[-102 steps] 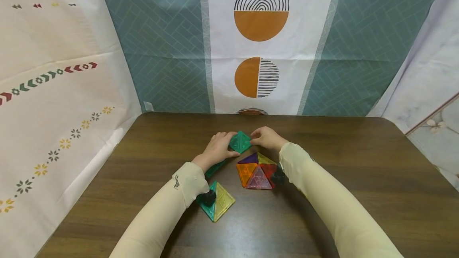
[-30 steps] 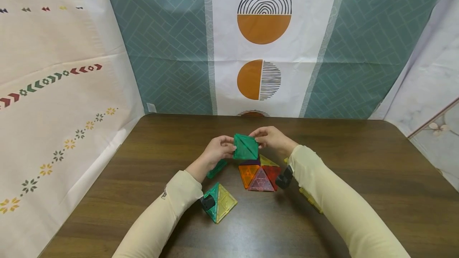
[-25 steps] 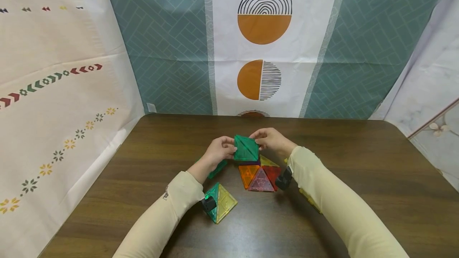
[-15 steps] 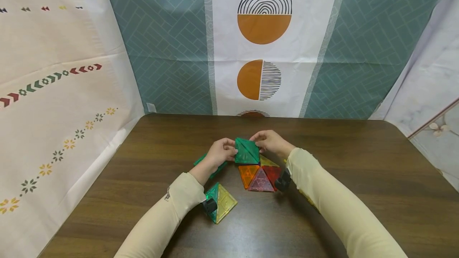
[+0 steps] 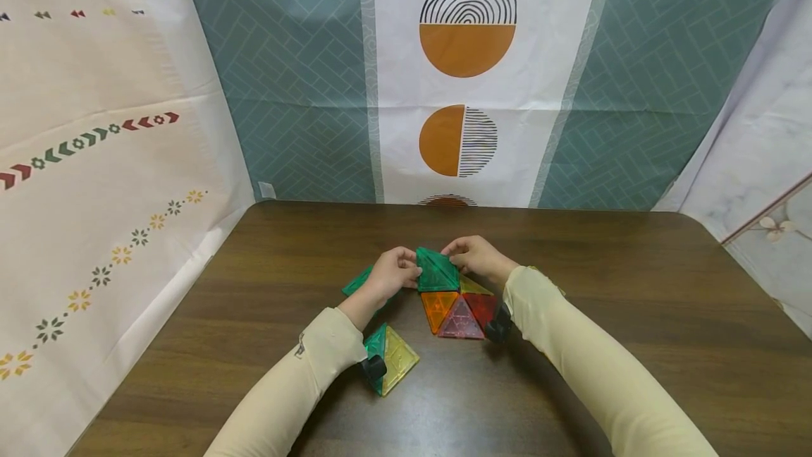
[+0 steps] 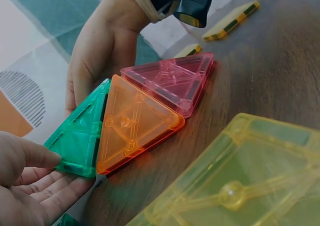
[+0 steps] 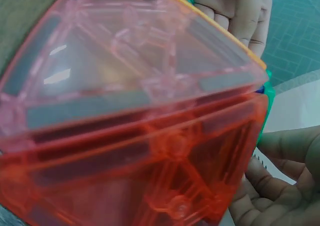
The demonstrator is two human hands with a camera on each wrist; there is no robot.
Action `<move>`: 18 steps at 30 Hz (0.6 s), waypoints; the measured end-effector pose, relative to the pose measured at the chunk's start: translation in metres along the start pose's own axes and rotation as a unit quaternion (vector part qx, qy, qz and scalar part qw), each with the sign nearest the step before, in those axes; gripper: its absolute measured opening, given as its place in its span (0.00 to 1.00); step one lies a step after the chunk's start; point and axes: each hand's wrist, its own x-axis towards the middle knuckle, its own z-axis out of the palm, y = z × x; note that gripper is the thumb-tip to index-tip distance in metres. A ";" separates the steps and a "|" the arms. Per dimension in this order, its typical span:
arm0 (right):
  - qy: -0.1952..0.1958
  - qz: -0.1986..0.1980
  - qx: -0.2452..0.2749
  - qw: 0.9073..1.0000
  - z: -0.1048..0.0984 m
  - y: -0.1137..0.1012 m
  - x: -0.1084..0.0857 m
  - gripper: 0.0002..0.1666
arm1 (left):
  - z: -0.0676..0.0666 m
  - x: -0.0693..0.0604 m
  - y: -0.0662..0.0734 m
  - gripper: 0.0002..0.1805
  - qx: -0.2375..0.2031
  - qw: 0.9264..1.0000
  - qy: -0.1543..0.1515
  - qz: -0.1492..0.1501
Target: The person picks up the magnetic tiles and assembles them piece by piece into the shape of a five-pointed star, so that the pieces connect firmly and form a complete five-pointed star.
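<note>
Thumb and fingers of my left hand (image 5: 390, 270) pinch the left edge of green triangular magnetic tiles (image 5: 438, 271), joined along a diagonal seam and tilted up. My right hand (image 5: 478, 258) pinches their far right edge; in the right wrist view its fingers (image 7: 280, 181) meet a thin green rim. Just in front lies a fan of triangular tiles: orange (image 5: 440, 310), pink (image 5: 461, 319), red (image 5: 480, 307) and yellow (image 5: 474, 286). In the left wrist view the green tile (image 6: 82, 136) meets the orange tile (image 6: 132, 126) edge to edge. The purple tile is hidden in the head view.
A green and yellow tile pair (image 5: 398, 360) lies near my left wrist. Another green tile (image 5: 357, 281) is partly behind my left hand. Yellow tiles (image 6: 232, 21) lie beyond my right wrist. The brown table (image 5: 609, 259) ends at a cloth backdrop (image 5: 304, 90).
The green tiles have been lifted from the table behind the fan, brought toward me and lowered against it, covering the purple tile. Both hands moved down slightly with them.
</note>
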 end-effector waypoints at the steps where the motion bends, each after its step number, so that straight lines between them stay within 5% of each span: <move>1: 0.000 0.002 -0.001 1.000 0.001 0.000 0.000 0.14 | 0.000 0.000 0.000 0.12 0.003 1.000 0.000 0.002; 18: -0.008 -0.007 -0.014 1.000 0.004 0.003 -0.001 0.15 | 0.000 0.002 0.001 0.15 0.023 1.000 -0.003 0.007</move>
